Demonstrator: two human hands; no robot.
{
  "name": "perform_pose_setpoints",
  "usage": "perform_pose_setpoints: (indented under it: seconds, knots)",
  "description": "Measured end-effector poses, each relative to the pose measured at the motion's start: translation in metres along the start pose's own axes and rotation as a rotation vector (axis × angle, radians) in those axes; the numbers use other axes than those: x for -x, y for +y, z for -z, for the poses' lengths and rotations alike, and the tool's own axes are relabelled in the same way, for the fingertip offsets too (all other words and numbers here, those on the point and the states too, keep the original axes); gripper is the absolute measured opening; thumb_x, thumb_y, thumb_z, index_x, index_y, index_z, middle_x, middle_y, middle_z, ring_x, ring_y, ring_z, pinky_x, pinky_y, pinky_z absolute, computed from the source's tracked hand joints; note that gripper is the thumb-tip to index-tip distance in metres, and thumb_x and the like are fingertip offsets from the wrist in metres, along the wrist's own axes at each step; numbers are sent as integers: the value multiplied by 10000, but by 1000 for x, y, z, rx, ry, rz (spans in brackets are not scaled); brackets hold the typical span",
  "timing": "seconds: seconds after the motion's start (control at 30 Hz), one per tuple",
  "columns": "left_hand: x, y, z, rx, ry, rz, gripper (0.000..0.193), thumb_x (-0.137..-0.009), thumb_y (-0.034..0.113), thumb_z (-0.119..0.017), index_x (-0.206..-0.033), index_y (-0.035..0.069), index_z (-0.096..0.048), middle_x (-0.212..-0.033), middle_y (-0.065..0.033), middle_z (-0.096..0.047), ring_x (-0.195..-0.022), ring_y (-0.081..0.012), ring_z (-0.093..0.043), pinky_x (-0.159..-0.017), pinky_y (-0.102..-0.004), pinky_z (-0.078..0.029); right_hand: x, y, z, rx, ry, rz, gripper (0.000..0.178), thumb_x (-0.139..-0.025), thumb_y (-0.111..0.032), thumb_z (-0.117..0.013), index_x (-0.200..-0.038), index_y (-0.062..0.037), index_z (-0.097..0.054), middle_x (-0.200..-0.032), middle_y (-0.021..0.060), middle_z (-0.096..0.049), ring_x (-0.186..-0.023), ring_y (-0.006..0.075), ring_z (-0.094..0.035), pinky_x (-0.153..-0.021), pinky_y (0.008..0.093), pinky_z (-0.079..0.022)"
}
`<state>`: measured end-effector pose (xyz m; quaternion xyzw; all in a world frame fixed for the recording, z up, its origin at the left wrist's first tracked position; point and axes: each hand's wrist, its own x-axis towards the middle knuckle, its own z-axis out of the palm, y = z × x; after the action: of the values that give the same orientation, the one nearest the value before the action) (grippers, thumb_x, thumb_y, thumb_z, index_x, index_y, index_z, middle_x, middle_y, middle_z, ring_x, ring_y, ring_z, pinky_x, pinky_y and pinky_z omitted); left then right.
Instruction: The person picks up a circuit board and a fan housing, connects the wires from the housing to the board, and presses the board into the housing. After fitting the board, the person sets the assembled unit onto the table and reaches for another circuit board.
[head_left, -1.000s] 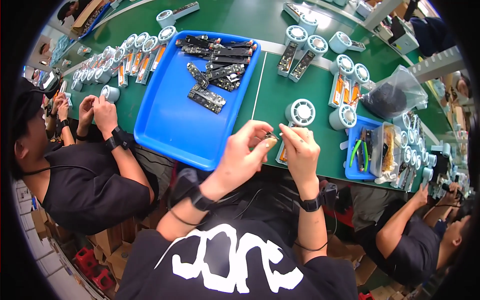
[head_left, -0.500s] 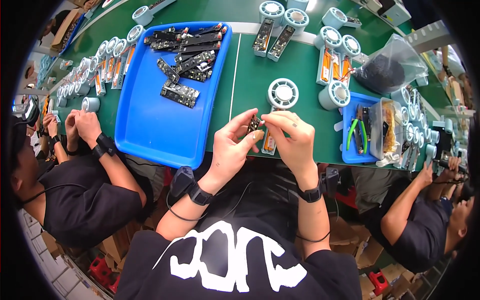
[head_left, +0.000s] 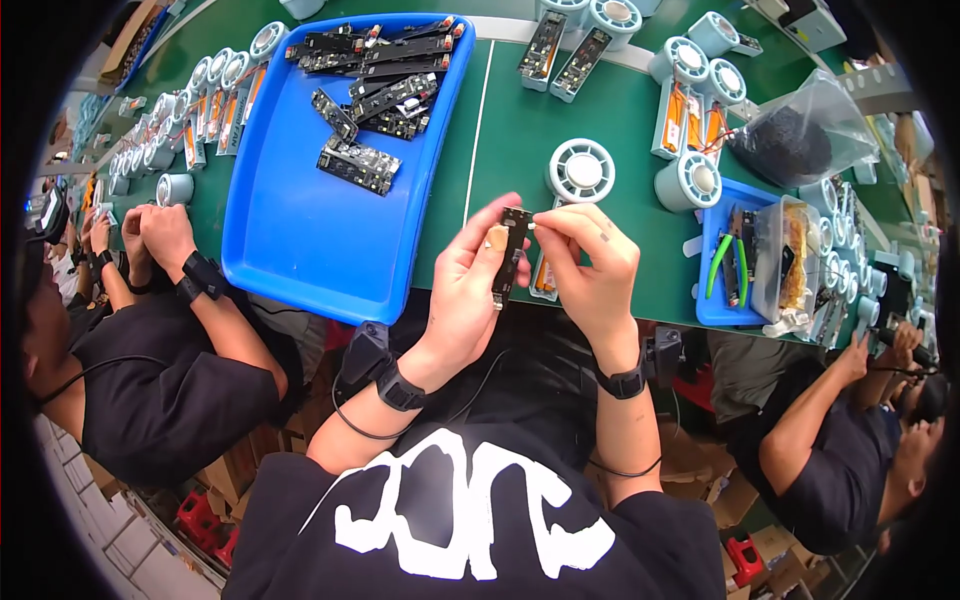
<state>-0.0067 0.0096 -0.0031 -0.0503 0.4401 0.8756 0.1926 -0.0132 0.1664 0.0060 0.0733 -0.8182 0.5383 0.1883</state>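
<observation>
Head camera: lowest is the wearer's black shirt, cut off by the bottom edge, its bold white lettering warped and partly lost in folds. Black bands circle both wrists. Above them, the left hand pinches a dark circuit board, thumb across its face and the other fingers mostly hidden behind it. The board is tilted upright over the table's near edge. The right hand has thumb and forefinger pinched together on a tiny pale piece at the board's upper right edge, too small to make out. Just beyond, a light-blue fan unit lies on the green table; the hands partly cover its long, orange-strip body, and any print there is too fine to read.

To the left, a big blue tray holds overlapping boards, many half buried. To the right, green-handled pliers lie in a smaller blue tray, and a clear bag blurs its dark contents. Farthest off, the upper edge crops more fan units.
</observation>
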Motion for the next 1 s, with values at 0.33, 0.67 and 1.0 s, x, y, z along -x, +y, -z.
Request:
perform_pose_setpoints:
  seconds: [0.33, 0.67, 1.0]
  knots:
    - [1, 28, -18, 106, 60, 104, 421, -1016, 48, -534, -1429, -8, -472, -1250, -145, -637, -1048, -188, -656, -955, -313, -548, 0, 6, 2, -39, 38, 43, 158, -873, 61, -699, -1021, 9, -696, -868, 85, -701, -721, 136, -654, -641, 250, -508]
    - [12, 14, 4, -502, 103, -127, 324, -997, 47, -590, -1315, -11, -584, -1133, -57, -634, -996, -128, -607, -904, -260, -505, 2, 16, -1, 17, 146, 185, 171, -827, 63, -757, -979, -2, -715, -873, 103, -735, -761, 178, -714, -679, 258, -547]
    - [-2, 17, 2, -666, 13, -90, 559, -1094, 350, -475, -1486, -44, -418, -915, -19, -535, -807, -90, -500, -721, -234, -435, -5, 18, -2, 122, 141, 289, 192, -793, 65, -773, -952, -23, -711, -859, 102, -714, -720, 225, -704, -616, 289, -546]
